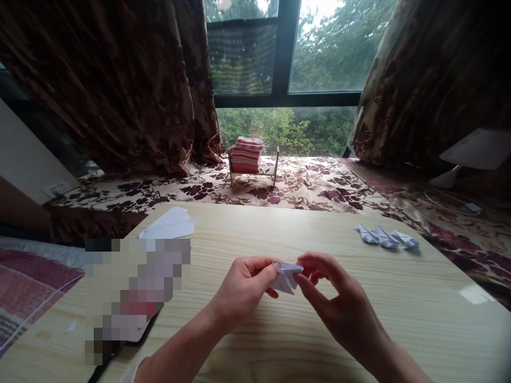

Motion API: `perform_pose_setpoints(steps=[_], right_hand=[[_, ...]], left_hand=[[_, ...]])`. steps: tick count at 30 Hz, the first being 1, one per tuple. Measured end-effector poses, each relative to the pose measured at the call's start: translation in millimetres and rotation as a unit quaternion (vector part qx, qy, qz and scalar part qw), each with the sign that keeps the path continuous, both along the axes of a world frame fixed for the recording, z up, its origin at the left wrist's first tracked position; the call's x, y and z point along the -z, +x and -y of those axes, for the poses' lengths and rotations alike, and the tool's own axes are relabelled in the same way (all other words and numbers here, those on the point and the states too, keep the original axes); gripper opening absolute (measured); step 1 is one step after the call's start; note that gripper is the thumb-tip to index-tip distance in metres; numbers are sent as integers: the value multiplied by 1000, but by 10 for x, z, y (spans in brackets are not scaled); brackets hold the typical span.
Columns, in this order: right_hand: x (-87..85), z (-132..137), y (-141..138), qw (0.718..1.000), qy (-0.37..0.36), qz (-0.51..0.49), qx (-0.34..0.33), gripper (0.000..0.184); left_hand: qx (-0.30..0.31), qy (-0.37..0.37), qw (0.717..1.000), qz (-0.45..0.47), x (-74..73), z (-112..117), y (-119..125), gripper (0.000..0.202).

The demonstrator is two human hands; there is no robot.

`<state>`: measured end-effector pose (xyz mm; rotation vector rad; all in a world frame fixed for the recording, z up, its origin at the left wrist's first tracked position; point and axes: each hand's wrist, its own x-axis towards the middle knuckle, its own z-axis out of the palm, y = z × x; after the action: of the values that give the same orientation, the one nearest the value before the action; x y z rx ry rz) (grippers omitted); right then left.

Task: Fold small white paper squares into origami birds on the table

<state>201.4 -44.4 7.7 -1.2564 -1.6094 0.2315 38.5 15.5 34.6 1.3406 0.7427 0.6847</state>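
My left hand (243, 290) and my right hand (335, 303) meet above the middle of a light wooden table (255, 340). Between their fingertips is a small folded white paper piece (288, 276). The left thumb and fingers pinch its left side. The right thumb and forefinger pinch its right edge. Both hands are closed on the paper, held just over the tabletop.
Three finished folded paper figures (386, 237) lie in a row at the table's far right. A stack of white paper sheets (170, 224) lies at the far left. A blurred-out item (136, 298) covers the left side. Behind stand a small wooden rack with striped cloth (247, 155), curtains and a window.
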Motion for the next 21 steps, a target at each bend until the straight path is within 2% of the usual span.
perform_pose_setpoints(steps=[3,6,14,21], right_hand=[[-43,-1,-2,999,1,23,-31,13],[-60,-8,0,998,-2,33,-55,13],[-44,-4,6,994,25,97,-39,14],[-31,12,-6,994,27,102,-14,12]], left_hand=[[-5,3,1000,-3,17,13,3,26],[-4,4,1000,0,25,23,5,24],[4,25,1000,-12,-32,61,32,23],[9,45,999,-11,-33,99,26,26]])
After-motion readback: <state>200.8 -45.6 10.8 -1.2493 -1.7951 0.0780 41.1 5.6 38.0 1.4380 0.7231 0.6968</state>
